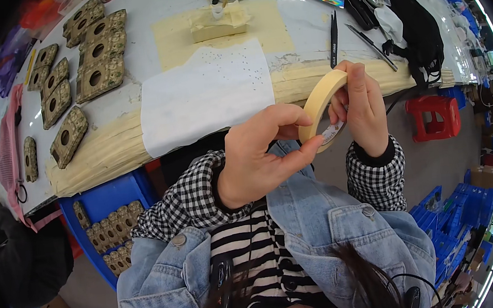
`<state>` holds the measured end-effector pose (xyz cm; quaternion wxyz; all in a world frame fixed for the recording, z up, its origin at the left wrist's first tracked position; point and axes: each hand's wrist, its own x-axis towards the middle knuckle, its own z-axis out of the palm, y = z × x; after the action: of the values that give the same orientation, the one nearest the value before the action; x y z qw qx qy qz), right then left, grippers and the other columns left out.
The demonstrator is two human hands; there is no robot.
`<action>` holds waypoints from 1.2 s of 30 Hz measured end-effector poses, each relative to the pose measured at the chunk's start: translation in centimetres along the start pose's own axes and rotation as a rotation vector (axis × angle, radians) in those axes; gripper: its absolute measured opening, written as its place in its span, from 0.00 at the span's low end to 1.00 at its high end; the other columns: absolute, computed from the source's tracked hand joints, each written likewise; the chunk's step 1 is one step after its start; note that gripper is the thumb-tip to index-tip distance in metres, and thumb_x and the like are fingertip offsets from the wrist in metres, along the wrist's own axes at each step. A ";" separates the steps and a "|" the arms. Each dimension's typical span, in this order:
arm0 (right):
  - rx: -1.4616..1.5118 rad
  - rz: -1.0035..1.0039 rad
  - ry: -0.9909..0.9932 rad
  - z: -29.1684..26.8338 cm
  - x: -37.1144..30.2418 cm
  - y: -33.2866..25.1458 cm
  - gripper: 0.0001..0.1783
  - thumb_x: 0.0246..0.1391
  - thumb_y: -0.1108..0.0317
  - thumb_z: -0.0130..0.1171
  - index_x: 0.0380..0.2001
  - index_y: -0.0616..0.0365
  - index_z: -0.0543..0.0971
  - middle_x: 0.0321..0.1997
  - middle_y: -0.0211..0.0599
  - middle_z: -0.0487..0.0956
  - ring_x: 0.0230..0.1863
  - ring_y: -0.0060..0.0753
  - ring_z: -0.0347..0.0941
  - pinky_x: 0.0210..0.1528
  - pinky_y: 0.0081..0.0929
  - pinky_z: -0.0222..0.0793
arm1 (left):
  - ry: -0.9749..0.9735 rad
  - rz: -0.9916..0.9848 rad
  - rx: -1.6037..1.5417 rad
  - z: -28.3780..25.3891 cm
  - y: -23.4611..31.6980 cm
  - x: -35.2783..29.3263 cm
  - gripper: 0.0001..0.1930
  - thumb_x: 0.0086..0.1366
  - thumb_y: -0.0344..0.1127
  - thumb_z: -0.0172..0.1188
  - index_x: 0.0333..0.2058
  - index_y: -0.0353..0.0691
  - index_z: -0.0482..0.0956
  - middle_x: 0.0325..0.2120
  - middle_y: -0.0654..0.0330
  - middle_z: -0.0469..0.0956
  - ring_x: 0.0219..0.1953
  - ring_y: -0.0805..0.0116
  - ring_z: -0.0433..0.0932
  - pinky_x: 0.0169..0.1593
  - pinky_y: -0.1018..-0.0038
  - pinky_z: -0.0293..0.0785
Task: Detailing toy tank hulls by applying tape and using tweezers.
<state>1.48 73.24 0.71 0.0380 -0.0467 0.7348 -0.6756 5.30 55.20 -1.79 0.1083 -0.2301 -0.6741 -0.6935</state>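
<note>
Above my lap, just off the table's front edge, I hold a roll of cream masking tape (320,97) between both hands. My right hand (363,105) grips its upper right side, thumb along the rim and some fingers inside the ring. At the lower left rim, the thumb and index finger of my left hand (264,152) close on the tape; its other fingers are curled and partly hidden. Beyond my hands lies a white sheet (204,92) sprinkled with tiny dark specks. A tape-wrapped block (218,30) with a small bottle (218,11) on it stands behind the sheet.
Several camouflage-patterned parts (106,45) with round holes lie at the left; more fill a blue crate (136,186) below. Black tweezers (333,39), a pen (370,45) and a black bag (416,28) lie at the right. A red stool (435,117) stands on the floor.
</note>
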 end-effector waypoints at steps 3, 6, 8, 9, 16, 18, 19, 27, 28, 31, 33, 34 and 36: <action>-0.014 -0.003 -0.025 -0.5 -0.4 0.3 0.25 0.67 0.49 0.38 0.31 0.62 0.70 0.20 0.25 0.64 0.15 0.10 0.56 0.17 0.13 0.61 | -0.040 0.062 0.058 -0.2 -0.3 -0.1 0.16 0.50 0.21 0.68 0.36 0.33 0.71 0.30 0.59 0.78 0.33 0.74 0.81 0.38 0.81 0.79; -0.024 0.018 -0.024 -0.3 -0.6 0.1 0.25 0.67 0.50 0.37 0.32 0.62 0.70 0.21 0.25 0.64 0.15 0.10 0.56 0.17 0.13 0.61 | -0.089 0.157 0.177 -0.7 -0.6 -0.2 0.15 0.50 0.21 0.68 0.34 0.33 0.71 0.29 0.59 0.78 0.33 0.75 0.80 0.38 0.81 0.78; -0.020 0.033 -0.030 -0.3 -0.6 0.2 0.25 0.67 0.50 0.37 0.33 0.62 0.70 0.22 0.25 0.64 0.15 0.10 0.56 0.17 0.13 0.61 | 0.027 -0.061 -0.047 0.2 -0.1 -0.6 0.14 0.50 0.21 0.69 0.32 0.33 0.72 0.29 0.59 0.78 0.32 0.76 0.79 0.37 0.81 0.77; -0.014 0.039 -0.026 -0.3 -0.6 0.2 0.24 0.67 0.50 0.37 0.33 0.62 0.70 0.22 0.25 0.64 0.15 0.10 0.56 0.17 0.13 0.61 | 0.085 -0.167 -0.160 0.5 0.1 -0.7 0.13 0.50 0.21 0.69 0.31 0.33 0.72 0.29 0.59 0.78 0.32 0.76 0.79 0.37 0.81 0.77; 0.000 0.068 -0.036 -0.3 -0.7 0.3 0.24 0.67 0.50 0.37 0.34 0.61 0.70 0.23 0.26 0.65 0.15 0.11 0.57 0.18 0.14 0.62 | -0.107 0.020 0.017 -0.8 -0.8 -0.7 0.16 0.52 0.22 0.68 0.37 0.31 0.70 0.31 0.56 0.78 0.34 0.74 0.80 0.39 0.80 0.78; 0.000 0.063 -0.042 0.0 -0.7 0.1 0.24 0.67 0.50 0.37 0.33 0.61 0.70 0.23 0.26 0.64 0.15 0.11 0.57 0.17 0.14 0.62 | -0.126 0.088 0.079 -1.0 -1.1 -0.8 0.17 0.53 0.23 0.67 0.38 0.31 0.69 0.32 0.57 0.77 0.33 0.74 0.79 0.39 0.80 0.78; -0.001 0.060 -0.043 0.0 -0.6 0.1 0.24 0.67 0.50 0.37 0.33 0.62 0.70 0.22 0.26 0.64 0.15 0.11 0.56 0.17 0.15 0.62 | -0.083 0.030 -0.039 -0.7 -1.0 -0.9 0.16 0.54 0.23 0.67 0.38 0.31 0.69 0.32 0.57 0.77 0.32 0.74 0.79 0.38 0.80 0.77; -0.030 0.210 -0.229 -0.3 -1.3 0.6 0.27 0.67 0.49 0.35 0.30 0.63 0.69 0.19 0.27 0.66 0.12 0.15 0.62 0.15 0.15 0.64 | -0.251 -0.164 -0.312 -1.3 -0.3 -1.0 0.10 0.59 0.27 0.63 0.36 0.33 0.69 0.31 0.60 0.73 0.33 0.75 0.76 0.38 0.81 0.76; -0.044 0.233 -0.253 -0.4 -1.7 0.5 0.26 0.67 0.49 0.35 0.30 0.63 0.69 0.19 0.27 0.66 0.12 0.15 0.63 0.15 0.15 0.64 | -0.296 -0.184 -0.297 -1.4 -0.2 -1.1 0.10 0.61 0.29 0.62 0.35 0.33 0.70 0.31 0.60 0.73 0.32 0.76 0.75 0.37 0.82 0.75; -0.111 0.227 -0.299 -0.9 -2.4 0.3 0.25 0.68 0.51 0.35 0.36 0.65 0.70 0.24 0.31 0.69 0.15 0.17 0.67 0.20 0.15 0.66 | -0.376 -0.040 -0.120 -1.3 -0.6 -1.1 0.10 0.62 0.31 0.62 0.35 0.34 0.70 0.30 0.61 0.73 0.30 0.77 0.74 0.34 0.83 0.73; -0.198 0.130 -0.253 -0.6 -3.1 -0.1 0.25 0.68 0.53 0.36 0.40 0.67 0.71 0.28 0.33 0.71 0.20 0.17 0.70 0.24 0.16 0.68 | -0.264 -0.034 -0.140 -0.7 -0.7 -1.2 0.11 0.61 0.34 0.62 0.33 0.34 0.70 0.28 0.61 0.73 0.27 0.77 0.73 0.31 0.82 0.71; -0.326 -0.071 -0.188 -0.3 -3.3 -0.3 0.29 0.66 0.48 0.37 0.44 0.67 0.71 0.33 0.36 0.73 0.26 0.24 0.72 0.32 0.21 0.69 | -0.175 -0.045 -0.159 -0.4 -0.8 -1.4 0.12 0.61 0.35 0.63 0.33 0.34 0.71 0.26 0.61 0.73 0.25 0.75 0.73 0.29 0.81 0.71; -0.626 -0.509 -0.007 -0.6 -3.3 -0.6 0.37 0.61 0.39 0.38 0.48 0.66 0.72 0.39 0.40 0.75 0.35 0.33 0.75 0.45 0.30 0.69 | 0.004 -0.069 -0.208 -0.1 -0.6 -1.4 0.13 0.61 0.37 0.62 0.32 0.33 0.70 0.24 0.61 0.72 0.22 0.75 0.72 0.28 0.81 0.71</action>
<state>4.68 74.14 1.37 -0.1441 -0.2390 0.8699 -0.4066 6.21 54.91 -2.95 0.0615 -0.2153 -0.6058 -0.7634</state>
